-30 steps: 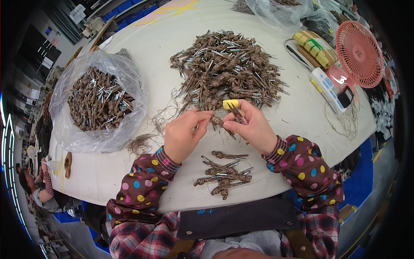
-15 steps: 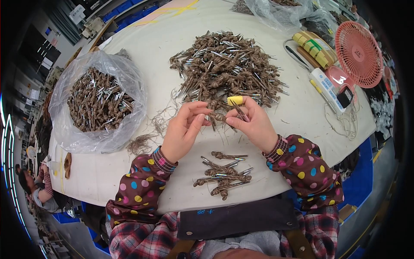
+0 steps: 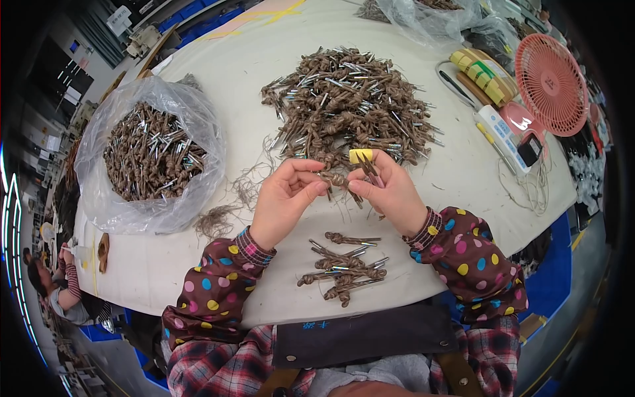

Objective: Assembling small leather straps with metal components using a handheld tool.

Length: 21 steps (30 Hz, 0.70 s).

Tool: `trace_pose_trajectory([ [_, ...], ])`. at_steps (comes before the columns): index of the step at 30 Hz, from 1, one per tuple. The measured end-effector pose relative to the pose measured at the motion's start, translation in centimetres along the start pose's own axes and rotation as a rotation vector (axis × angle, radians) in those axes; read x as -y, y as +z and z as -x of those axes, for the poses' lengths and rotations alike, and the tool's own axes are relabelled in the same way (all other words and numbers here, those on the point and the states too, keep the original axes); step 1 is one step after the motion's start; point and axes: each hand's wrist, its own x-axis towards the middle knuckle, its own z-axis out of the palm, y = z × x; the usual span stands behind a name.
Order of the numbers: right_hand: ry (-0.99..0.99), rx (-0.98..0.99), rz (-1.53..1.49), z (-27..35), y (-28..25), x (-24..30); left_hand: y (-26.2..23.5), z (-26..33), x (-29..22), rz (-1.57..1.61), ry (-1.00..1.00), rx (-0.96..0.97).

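A brown knotted cord [image 3: 336, 179] with metal tips hangs between my two hands, just in front of a large pile of similar knotted cords [image 3: 347, 109]. My left hand [image 3: 286, 198] pinches its left end between thumb and fingers. My right hand [image 3: 391, 192], with yellow tape wrapped round one finger, is closed on small dark thread snips [image 3: 366, 169], their blades apart and pointing up. Its thumb and fingertip also meet the cord's right end. Below my hands, several knotted cords [image 3: 340, 264] lie in a loose stack on the pale table [image 3: 423, 291].
A clear plastic bag [image 3: 205, 142] full of knotted cords stands at the left. Loose thread scraps [image 3: 215, 221] lie beside it. To the right are a pink fan [image 3: 551, 83], a power strip [image 3: 503, 137] and a yellow-wrapped bundle [image 3: 486, 73]. Another person [image 3: 69, 294] sits at far left.
My hands stay nearly in place. The snips in my right hand have turned slightly, their blades tilting a little to the right; my left hand has shifted very slightly.
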Motion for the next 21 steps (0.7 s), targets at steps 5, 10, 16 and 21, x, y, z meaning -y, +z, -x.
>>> trace_pose_trajectory([
  [5, 0.376, 0.180, -0.251, -0.1, -0.9, 0.3, -0.7, -0.1, 0.9, -0.204, 0.167, -0.128],
  [10, 0.422, 0.216, -0.335, -0.3, -1.6, 0.3, -1.2, -0.2, 0.0, -0.046, 0.258, -0.166],
  [16, 0.160, 0.112, -0.029, -0.3, -0.7, 0.3, -1.0, 0.4, -2.6, -0.566, 0.500, -0.215],
  [21, -0.045, 0.067, 0.050, -0.4, -0.8, -0.7, -0.1, 0.7, -2.7, -1.065, 0.761, -0.153],
])
